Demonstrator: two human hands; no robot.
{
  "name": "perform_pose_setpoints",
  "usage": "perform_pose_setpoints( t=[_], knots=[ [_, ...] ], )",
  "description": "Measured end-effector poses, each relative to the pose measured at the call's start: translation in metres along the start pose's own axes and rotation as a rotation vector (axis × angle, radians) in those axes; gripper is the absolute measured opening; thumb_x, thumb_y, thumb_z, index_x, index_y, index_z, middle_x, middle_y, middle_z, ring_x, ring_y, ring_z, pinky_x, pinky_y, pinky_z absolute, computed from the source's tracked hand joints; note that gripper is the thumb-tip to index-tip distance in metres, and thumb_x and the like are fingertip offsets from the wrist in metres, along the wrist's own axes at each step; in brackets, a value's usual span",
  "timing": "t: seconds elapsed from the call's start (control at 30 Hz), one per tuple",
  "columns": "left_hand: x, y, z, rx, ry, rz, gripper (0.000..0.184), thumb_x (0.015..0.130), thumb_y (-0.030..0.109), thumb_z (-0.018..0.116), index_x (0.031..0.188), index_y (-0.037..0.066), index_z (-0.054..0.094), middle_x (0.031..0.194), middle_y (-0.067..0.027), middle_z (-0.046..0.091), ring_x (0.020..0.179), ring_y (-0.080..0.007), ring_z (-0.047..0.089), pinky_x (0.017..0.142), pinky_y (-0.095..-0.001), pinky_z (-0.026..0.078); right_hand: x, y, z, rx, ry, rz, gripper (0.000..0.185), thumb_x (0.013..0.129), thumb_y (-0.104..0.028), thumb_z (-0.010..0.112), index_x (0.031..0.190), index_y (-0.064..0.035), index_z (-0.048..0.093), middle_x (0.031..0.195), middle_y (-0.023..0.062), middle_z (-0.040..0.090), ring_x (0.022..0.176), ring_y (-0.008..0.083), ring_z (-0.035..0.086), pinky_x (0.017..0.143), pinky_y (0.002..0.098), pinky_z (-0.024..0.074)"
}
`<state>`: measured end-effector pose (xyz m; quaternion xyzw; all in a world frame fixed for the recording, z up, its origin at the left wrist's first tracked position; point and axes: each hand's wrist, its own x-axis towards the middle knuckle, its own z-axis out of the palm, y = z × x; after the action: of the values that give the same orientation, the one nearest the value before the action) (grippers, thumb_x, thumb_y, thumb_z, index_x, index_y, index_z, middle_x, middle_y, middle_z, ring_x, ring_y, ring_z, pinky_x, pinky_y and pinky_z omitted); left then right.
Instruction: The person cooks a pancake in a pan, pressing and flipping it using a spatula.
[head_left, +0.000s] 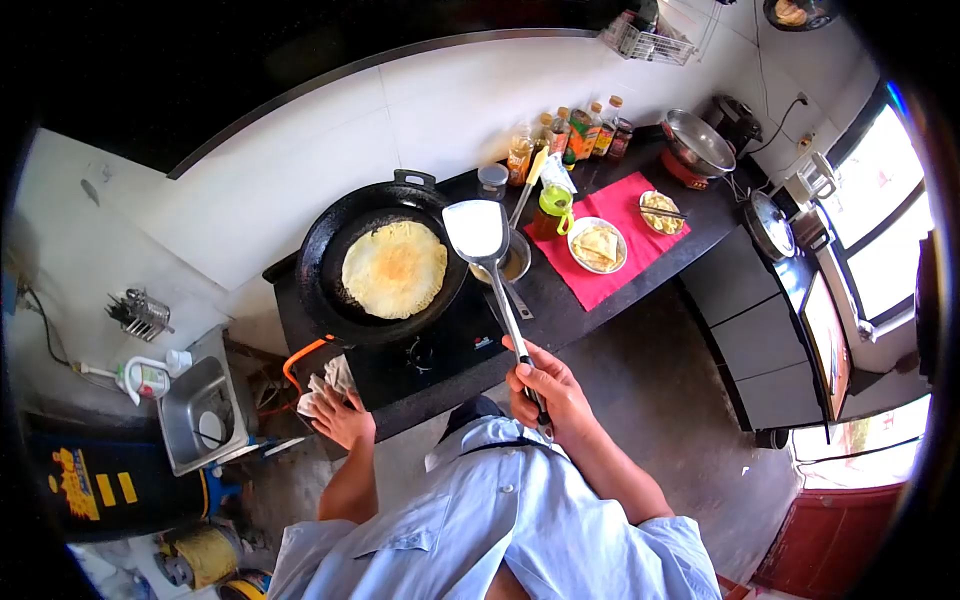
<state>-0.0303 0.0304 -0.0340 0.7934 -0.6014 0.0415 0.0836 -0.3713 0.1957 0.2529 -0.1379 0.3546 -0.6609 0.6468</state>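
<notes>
My right hand [549,393] is wrapped round the black handle of a metal spatula [477,232], its broad blade raised over the counter to the right of the wok. A round, lightly browned pancake [395,268] lies flat in the large black wok [322,298] on the stove. At the counter's front left corner, my left hand [343,418] grips a crumpled cloth [338,376]. Behind the spatula, a small bowl [517,258] with a brush in it is partly hidden.
On a red mat [594,290] stand a bowl of folded pancake [597,246], a bowl with chopsticks [662,212] and a green-lidded jar [552,212]. Several sauce bottles [581,132] line the wall. A sink [204,420] is at left; an orange hose [296,362] runs below the wok.
</notes>
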Motion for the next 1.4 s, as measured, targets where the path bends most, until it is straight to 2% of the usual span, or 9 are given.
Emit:
perform_pose_setpoints(
  t=[0.37, 0.53, 0.93, 1.4],
  knots=[
    [0.003, 0.006, -0.003, 0.021, -0.033, -0.016, 0.067, 0.107, 0.06, 0.039, 0.164, 0.024, 0.041, 0.17, -0.0131, 0.034, 0.16, -0.0376, 0.024, 0.128, -0.058, 0.018, 0.01, 0.003, -0.003, -0.022, 0.021, -0.005, 0.05, 0.106, -0.013, 0.062, 0.154, -0.0092, 0.05, 0.079, 0.0058, 0.056, 0.051, 0.0113, 0.05, 0.045, 0.0287, 0.0419],
    [0.003, 0.01, -0.011, -0.013, -0.099, -0.044, 0.069, 0.107, 0.06, 0.038, 0.165, 0.023, 0.038, 0.173, -0.0118, 0.028, 0.161, -0.0364, 0.018, 0.129, -0.0568, 0.013, 0.018, 0.003, -0.006, 0.009, 0.022, 0.002, 0.049, 0.105, -0.011, 0.062, 0.153, -0.0087, 0.051, 0.083, 0.0071, 0.06, 0.051, 0.0118, 0.052, 0.045, 0.0291, 0.0425],
    [0.004, 0.007, -0.002, -0.037, -0.002, -0.017, 0.068, 0.106, 0.059, 0.042, 0.162, 0.021, 0.043, 0.17, -0.0145, 0.035, 0.16, -0.0371, 0.023, 0.128, -0.0585, 0.016, 0.041, 0.009, -0.007, -0.007, 0.046, 0.048, 0.05, 0.105, -0.011, 0.061, 0.153, -0.0076, 0.05, 0.086, 0.0066, 0.059, 0.054, 0.0128, 0.055, 0.046, 0.0296, 0.0417],
    [0.005, 0.01, -0.006, -0.01, -0.063, -0.045, 0.068, 0.105, 0.059, 0.041, 0.161, 0.022, 0.043, 0.17, -0.0143, 0.034, 0.16, -0.0372, 0.024, 0.129, -0.0572, 0.015, 0.068, 0.014, -0.006, 0.001, 0.006, 0.077, 0.049, 0.105, -0.01, 0.061, 0.154, -0.0086, 0.051, 0.087, 0.0065, 0.06, 0.053, 0.0126, 0.055, 0.045, 0.029, 0.0417]
  ],
)
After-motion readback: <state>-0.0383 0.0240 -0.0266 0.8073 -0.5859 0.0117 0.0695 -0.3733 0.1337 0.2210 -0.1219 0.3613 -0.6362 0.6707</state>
